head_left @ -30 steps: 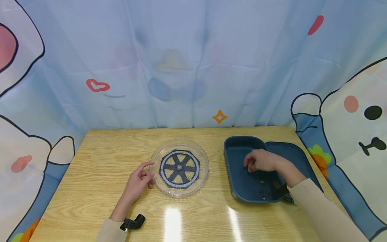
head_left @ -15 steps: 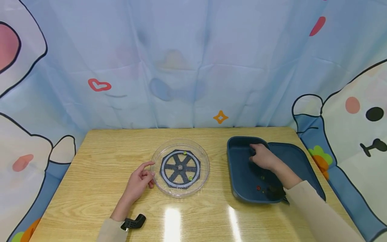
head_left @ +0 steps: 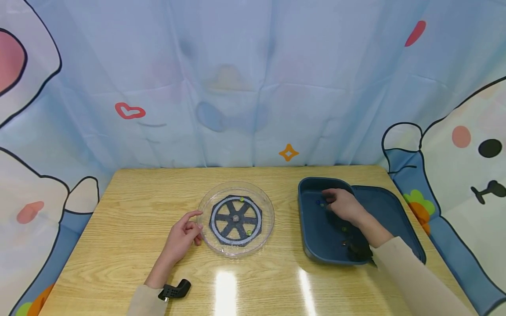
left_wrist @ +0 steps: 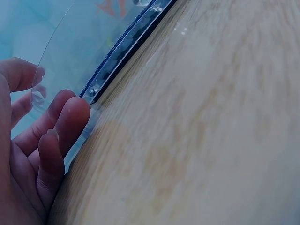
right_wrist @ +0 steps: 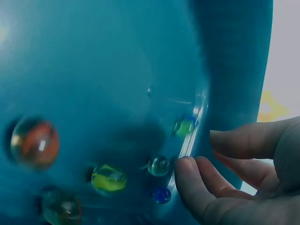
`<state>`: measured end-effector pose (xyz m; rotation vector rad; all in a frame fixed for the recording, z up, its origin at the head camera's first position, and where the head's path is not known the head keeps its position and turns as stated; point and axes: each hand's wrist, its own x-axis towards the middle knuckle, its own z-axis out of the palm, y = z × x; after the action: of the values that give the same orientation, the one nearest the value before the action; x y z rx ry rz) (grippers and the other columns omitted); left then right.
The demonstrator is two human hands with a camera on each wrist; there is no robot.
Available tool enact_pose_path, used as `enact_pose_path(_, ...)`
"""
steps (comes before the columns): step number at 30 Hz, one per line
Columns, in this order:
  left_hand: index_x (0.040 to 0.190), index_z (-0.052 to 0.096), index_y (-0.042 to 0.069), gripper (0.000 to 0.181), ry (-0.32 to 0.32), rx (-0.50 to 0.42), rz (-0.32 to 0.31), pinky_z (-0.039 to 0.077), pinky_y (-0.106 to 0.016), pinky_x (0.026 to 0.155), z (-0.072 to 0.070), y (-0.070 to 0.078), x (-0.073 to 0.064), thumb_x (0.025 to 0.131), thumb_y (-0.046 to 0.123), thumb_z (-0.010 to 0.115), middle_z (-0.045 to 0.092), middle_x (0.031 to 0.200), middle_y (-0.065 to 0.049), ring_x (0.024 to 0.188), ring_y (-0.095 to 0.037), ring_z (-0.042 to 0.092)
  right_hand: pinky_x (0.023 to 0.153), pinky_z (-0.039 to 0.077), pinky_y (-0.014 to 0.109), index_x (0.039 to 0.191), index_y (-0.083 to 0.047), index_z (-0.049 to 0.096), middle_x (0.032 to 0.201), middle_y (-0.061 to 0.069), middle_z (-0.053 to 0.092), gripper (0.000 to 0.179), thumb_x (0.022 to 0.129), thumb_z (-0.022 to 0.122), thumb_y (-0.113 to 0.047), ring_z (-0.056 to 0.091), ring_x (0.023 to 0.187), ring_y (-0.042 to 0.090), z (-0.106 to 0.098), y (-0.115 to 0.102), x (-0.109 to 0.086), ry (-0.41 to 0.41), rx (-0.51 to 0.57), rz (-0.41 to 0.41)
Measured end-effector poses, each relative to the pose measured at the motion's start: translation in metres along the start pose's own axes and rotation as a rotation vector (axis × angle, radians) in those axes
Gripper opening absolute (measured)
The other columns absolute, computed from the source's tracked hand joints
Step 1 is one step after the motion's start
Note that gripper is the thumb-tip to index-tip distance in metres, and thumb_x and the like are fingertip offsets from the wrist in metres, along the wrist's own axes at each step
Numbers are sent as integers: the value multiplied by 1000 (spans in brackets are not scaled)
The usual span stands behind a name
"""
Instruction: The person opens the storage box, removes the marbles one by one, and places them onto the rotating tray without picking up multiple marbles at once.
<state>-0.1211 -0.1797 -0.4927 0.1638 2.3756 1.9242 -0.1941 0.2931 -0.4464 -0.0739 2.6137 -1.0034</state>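
Observation:
My left hand (head_left: 179, 237) is at the left side of a clear round dish (head_left: 265, 237), its fingertips touching the rim. Inside that dish lies a dark wheel-shaped piece with a pale ring (head_left: 258, 228), with two yellow-green marbles (head_left: 242, 199) on it. My right hand (head_left: 345, 206) reaches into a dark blue bin (head_left: 310, 252). Seen from the right wrist, thumb and fingers stand apart with nothing between them. Close to the fingertips are a clear marble (right_wrist: 158, 166), a blue marble (right_wrist: 161, 195) and a green-blue marble (right_wrist: 185, 126).
Further from the fingers lie a yellow-swirled marble (right_wrist: 108, 179) and an orange-swirled marble (right_wrist: 37, 143). A dark blue flat piece (head_left: 379, 206) lies to the right of the bin. A printed curtain (head_left: 237, 87) hangs behind the wooden table (head_left: 150, 197).
Over the last second my right hand has moved toward the far end of the bin. Blue marbles now show beside its fingertips. My left hand stays at the dish.

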Motion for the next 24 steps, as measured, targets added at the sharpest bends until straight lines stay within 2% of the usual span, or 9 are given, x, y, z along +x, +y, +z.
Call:
enact_pose_path(4,135,54,-2,37,4,-5,4,55,-32,58,1,-1,0,98,-2,58,61,72,-17,58,-28,62,88,51,51,141,13,43,135,34,49,53,92,61,2,51,119,47,3,2,2,24,-27,-29)
enact_pose_path(8,135,55,-1,37,8,-2,-10,55,-32,58,0,2,0,98,-2,59,61,73,-18,58,-29,62,79,52,45,137,10,50,119,25,58,55,88,71,-7,59,102,36,12,3,10,18,-69,-59)
enact_pose_path(13,136,54,-1,38,-1,1,-13,56,-33,58,0,2,-1,98,-1,58,62,73,-18,59,-31,63,70,46,37,130,6,58,100,11,59,53,84,78,-11,55,82,23,27,3,21,22,-108,-105)
enact_pose_path(19,137,53,-2,39,-7,-3,-18,56,-34,59,0,1,0,99,-1,58,62,74,-19,60,-32,63,66,45,34,121,2,65,87,3,60,44,85,79,-17,53,72,17,40,-1,30,65,-173,-155)
enact_pose_path(24,138,53,-1,39,-6,-12,-20,56,-35,59,0,0,0,99,-1,58,62,75,-20,60,-32,63,66,46,33,119,1,66,84,1,61,38,87,78,-18,55,70,15,42,-4,35,82,-191,-159)
